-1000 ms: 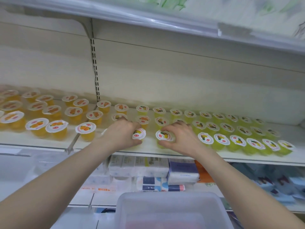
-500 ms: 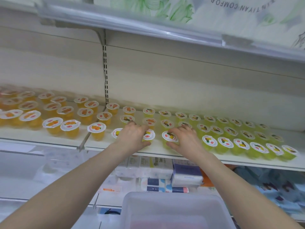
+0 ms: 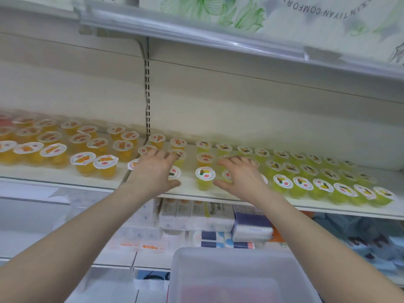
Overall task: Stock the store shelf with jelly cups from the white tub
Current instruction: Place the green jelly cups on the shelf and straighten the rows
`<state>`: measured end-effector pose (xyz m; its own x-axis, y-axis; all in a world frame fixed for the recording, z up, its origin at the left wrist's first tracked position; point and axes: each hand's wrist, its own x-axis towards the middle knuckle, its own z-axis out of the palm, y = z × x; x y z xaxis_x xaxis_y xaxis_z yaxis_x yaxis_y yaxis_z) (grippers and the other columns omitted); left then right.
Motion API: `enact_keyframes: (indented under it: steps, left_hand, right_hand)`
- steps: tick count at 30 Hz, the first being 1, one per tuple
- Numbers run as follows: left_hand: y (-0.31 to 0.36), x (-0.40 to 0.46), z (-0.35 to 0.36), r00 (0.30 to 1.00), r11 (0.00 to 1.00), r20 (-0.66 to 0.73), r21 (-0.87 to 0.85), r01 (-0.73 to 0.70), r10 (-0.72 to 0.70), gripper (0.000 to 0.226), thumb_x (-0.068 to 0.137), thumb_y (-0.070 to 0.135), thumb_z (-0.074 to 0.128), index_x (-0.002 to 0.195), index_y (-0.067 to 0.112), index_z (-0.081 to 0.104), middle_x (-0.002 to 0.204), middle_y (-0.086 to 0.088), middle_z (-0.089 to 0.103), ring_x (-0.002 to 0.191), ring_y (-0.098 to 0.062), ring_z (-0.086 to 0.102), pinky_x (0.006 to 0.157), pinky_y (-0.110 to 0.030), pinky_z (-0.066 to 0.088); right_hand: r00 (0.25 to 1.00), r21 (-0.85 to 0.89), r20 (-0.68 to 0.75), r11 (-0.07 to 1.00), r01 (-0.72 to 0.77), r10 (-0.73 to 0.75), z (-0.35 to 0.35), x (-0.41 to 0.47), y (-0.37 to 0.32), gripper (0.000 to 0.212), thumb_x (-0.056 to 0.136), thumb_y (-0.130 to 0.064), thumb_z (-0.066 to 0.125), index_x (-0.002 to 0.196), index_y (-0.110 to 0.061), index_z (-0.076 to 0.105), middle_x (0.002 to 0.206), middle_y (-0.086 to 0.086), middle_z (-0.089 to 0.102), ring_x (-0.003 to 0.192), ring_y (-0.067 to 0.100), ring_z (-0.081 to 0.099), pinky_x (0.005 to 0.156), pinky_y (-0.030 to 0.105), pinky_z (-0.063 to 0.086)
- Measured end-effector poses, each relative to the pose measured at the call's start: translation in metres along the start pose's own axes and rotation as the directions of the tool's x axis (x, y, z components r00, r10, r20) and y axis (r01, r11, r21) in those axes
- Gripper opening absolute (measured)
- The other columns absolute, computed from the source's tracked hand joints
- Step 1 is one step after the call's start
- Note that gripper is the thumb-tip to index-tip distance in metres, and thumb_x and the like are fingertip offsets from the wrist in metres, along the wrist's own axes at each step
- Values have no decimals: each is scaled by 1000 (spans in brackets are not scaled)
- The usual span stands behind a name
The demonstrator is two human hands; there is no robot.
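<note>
Both hands spread wide and flat over the middle of the shelf [image 3: 196, 192], gripping nothing: left hand [image 3: 154, 171] above the front orange-side cups, right hand [image 3: 242, 176] just beside a lone yellow cup [image 3: 205, 178] at the front edge; rows of jelly cups [image 3: 301, 171] filling the shelf either side; white tub [image 3: 236, 276] below, contents unclear. Probably light, smooth-walled and a little squashy, with thin foil lids easily dented; best pinched low around the sides, not pressed on top.

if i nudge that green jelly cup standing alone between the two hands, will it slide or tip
The green jelly cup probably slides rather than tips: it looks squat, with a wide foil lid, on a smooth white shelf. It narrows toward the base, so a push near the lid could rock it. It is likely light, with thin walls that may flex.
</note>
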<state>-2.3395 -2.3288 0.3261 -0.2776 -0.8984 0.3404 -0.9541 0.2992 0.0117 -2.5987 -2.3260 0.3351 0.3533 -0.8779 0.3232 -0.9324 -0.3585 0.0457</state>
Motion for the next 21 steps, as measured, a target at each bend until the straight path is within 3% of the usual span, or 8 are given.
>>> enact_keyframes:
  steps: [5,8,15,19,21]
  left_hand:
    - [-8,-4,3,994,999,110,46,-27,22,58,81,49,60,133,28,46,118,1,62,118,-25,45,93,-36,42]
    - [-5,-2,6,994,999,106,40,-15,11,50,85,45,60,129,26,51,114,-1,65,115,-27,47,92,-36,40]
    - [4,-3,22,999,994,33,-112,6,-2,54,83,44,63,132,24,50,114,-2,66,110,-26,50,89,-35,42]
    - [6,-5,18,1000,996,17,-90,15,-13,55,81,52,62,128,25,53,113,0,66,114,-25,48,90,-36,41]
    - [6,-11,15,1000,997,-21,-70,22,-24,58,82,63,51,125,25,56,112,1,65,115,-25,49,92,-37,41]
  right_hand:
    - [995,9,34,996,91,-91,13,13,-25,49,81,-51,65,126,-33,56,128,-4,59,122,25,46,95,40,32]
    - [994,4,19,994,110,-110,21,18,-29,41,81,-44,67,119,-30,62,122,-2,63,119,28,49,93,41,34]
    - [994,6,-24,994,110,-110,30,19,-28,37,79,-40,72,113,-25,65,114,1,66,113,30,54,93,42,37]
    - [991,6,-9,991,131,-131,30,18,-26,39,84,-43,66,118,-24,62,121,1,63,118,29,49,94,40,32]
    - [988,42,-30,988,152,-150,30,18,-24,41,86,-51,58,118,-25,62,122,1,62,117,27,49,94,40,33]
